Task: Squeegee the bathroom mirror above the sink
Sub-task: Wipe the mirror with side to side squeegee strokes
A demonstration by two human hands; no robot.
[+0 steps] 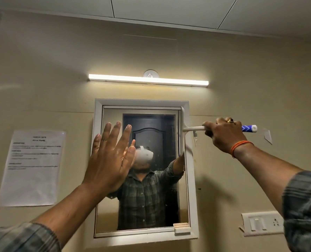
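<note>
Mirror: the mirror [151,206] hangs on the wall in a white frame [192,188], below a lit lamp bar [148,80]. The sink is not in view.
Squeegee: the squeegee [183,131] stands with its blade upright along the right edge of the glass, near the top corner; its white handle goes out to the right and ends in a blue tip.
Right hand: the right hand [225,134] has its fingers closed around the handle, close to the blue end.
Left hand: the left hand [111,159] is flat with straight fingers, raised in front of the left side of the mirror; I cannot tell if the palm touches the glass or frame.
Step in hand: it seems a sideways stroke is starting from the right edge.
How to do it well: I think the blade should lie with its full length on the glass, with even pressure, and move across in one line, so no streaks remain. The grip far from the blade gives less control, so the wrist must stay firm.
In the way: the left hand covers part of the glass and must move before the blade comes there. A small white tray [181,227] sits at the lower right corner of the frame and may stop a low stroke.
Around: a printed paper [33,168] is on the wall to the left, and a switch plate [262,223] to the lower right.
</note>
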